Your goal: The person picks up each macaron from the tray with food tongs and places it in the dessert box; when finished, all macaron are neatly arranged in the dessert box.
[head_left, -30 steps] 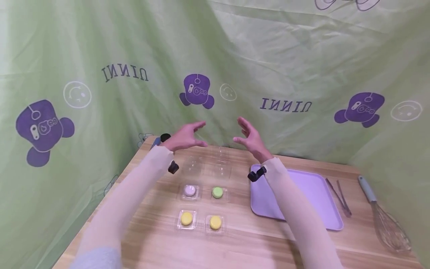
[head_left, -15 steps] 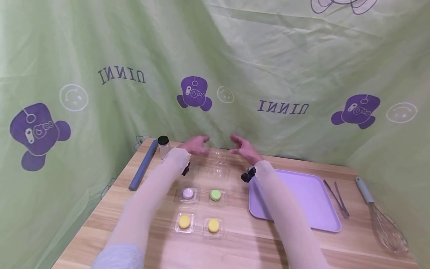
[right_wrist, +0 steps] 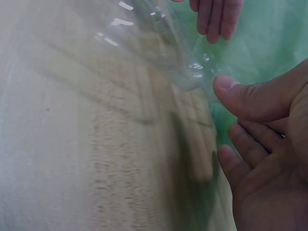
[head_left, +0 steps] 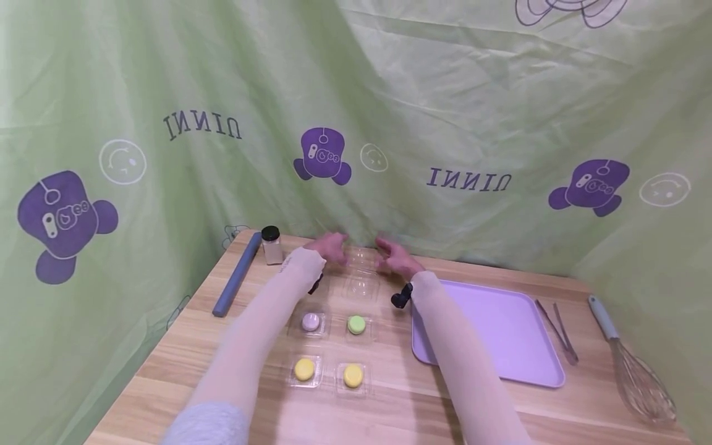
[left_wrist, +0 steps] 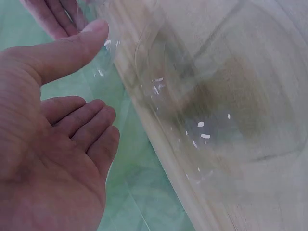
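Note:
At the far edge of the table my left hand (head_left: 332, 247) and right hand (head_left: 396, 256) face each other across a clear plastic lid (head_left: 361, 256). Both have relaxed, spread fingers. In the right wrist view my right thumb (right_wrist: 236, 94) is right at the edge of the clear plastic (right_wrist: 163, 53). My left thumb (left_wrist: 96, 36) overlaps clear plastic in the left wrist view. Another clear lid (head_left: 360, 287) lies nearer. Closer still, a lilac macaron (head_left: 310, 321), a green macaron (head_left: 356, 324) and two yellow macarons (head_left: 304, 369) sit in small clear trays.
A purple tray (head_left: 495, 334) lies under my right forearm, with tongs (head_left: 562, 334) and a whisk (head_left: 634, 364) to its right. At the back left are a blue rod (head_left: 238, 275) and a black-lidded jar (head_left: 272, 247). A green curtain (head_left: 389, 111) hangs behind the table.
Both hands have come down from above the table to either side of the far clear lid and moved closer together. The jar and blue rod, partly covered before, now show.

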`<action>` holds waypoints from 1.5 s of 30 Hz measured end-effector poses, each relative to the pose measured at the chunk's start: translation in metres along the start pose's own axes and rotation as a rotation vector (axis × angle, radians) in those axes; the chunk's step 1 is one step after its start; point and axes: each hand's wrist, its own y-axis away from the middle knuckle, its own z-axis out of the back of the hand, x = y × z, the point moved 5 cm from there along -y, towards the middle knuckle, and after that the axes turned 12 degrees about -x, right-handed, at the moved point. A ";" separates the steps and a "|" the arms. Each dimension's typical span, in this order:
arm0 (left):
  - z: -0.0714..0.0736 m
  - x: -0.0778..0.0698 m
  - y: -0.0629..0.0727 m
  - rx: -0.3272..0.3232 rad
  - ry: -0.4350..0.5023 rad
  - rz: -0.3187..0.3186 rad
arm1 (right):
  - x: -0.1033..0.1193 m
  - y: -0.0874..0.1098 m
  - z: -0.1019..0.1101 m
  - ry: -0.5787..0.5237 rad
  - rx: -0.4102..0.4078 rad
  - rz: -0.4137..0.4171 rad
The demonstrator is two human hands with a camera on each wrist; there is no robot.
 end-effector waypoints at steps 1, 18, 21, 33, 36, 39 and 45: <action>-0.002 0.001 -0.001 0.007 0.001 0.005 | -0.002 0.000 -0.002 0.002 0.003 -0.014; -0.010 0.001 -0.009 0.008 -0.018 0.014 | 0.003 -0.003 -0.012 0.069 0.020 0.007; -0.010 0.001 -0.008 0.007 -0.028 0.011 | 0.003 -0.004 -0.014 0.087 0.022 0.015; -0.013 -0.003 -0.015 -0.001 0.008 0.004 | 0.007 0.000 -0.013 0.081 0.046 0.027; -0.009 -0.005 -0.013 -0.016 0.011 -0.030 | 0.011 0.001 -0.010 0.078 0.057 0.017; -0.003 -0.010 -0.010 -0.043 0.015 -0.073 | 0.014 -0.002 -0.005 0.096 0.041 0.045; 0.009 -0.019 -0.006 -0.097 0.047 -0.118 | 0.026 -0.003 0.003 0.154 -0.025 0.114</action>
